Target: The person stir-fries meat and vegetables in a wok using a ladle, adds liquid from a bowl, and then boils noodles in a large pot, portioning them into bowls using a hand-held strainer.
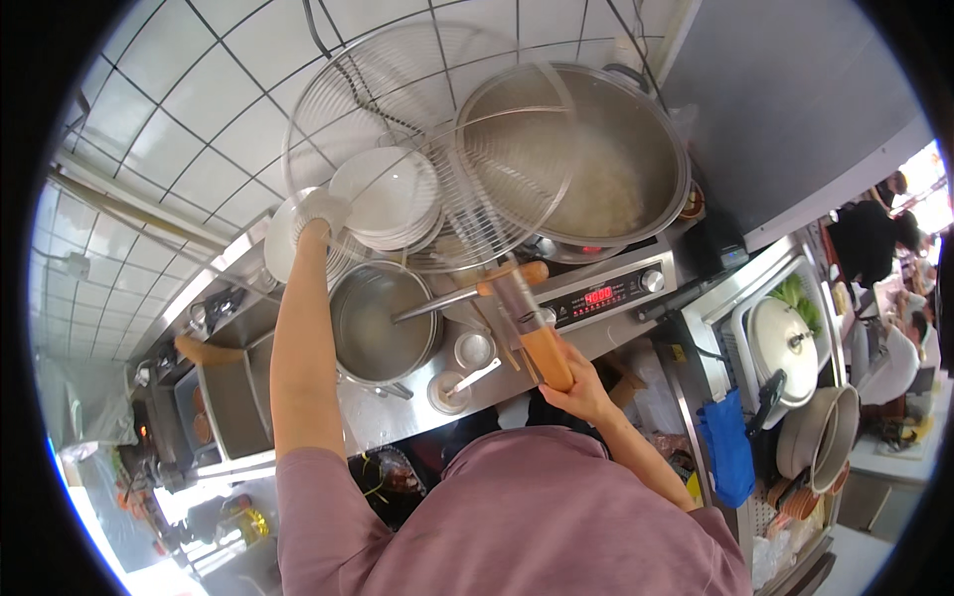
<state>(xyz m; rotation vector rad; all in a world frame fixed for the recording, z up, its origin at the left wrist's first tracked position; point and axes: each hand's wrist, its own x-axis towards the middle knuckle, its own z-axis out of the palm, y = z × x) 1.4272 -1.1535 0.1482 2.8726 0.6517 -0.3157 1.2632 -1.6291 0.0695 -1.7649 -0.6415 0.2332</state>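
Note:
My right hand (579, 384) grips the orange handle of a large wire strainer (440, 82), whose blurred round basket is raised above the counter and overlaps the left part of a big steaming pot (589, 171) of cloudy liquid. My left hand (320, 212) reaches to the white dishes (287, 238) at the left and looks blurred; whether it holds one is unclear. Beside it stands a stack of white plates (387, 190), seen through the wires. Below, a smaller steel pot (384, 328) holds cloudy liquid and a metal utensil with a wooden handle (514, 279).
An induction cooker panel (600, 298) lies below the big pot. Two small containers (475, 349) stand near the counter's front edge. At right are a lidded tray (782, 350) and metal pans (816, 439). A tiled wall (216, 97) rises behind; people are in the far right background.

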